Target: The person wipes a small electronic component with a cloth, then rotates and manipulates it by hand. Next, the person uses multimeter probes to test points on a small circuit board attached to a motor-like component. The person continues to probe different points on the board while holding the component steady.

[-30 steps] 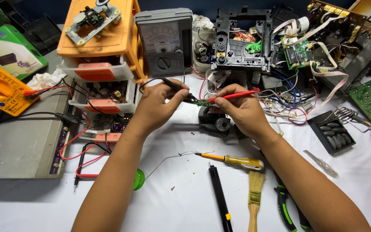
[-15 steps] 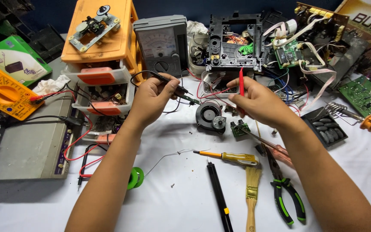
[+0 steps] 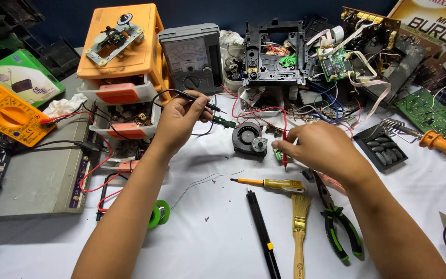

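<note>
Black probe (image 3: 198, 100) pinched in the left hand (image 3: 180, 121) near a small green circuit strip (image 3: 224, 122); right hand (image 3: 320, 149) fingers pinch the red probe (image 3: 284, 150) upright mid-tabletop. Green box (image 3: 22, 72) far-left, orange-brown carton (image 3: 436, 23) far-right corner.

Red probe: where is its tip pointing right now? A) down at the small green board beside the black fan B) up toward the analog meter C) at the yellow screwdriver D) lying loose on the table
A: the right hand holds the red probe upright, tip down by the small green board next to the black fan.
</note>
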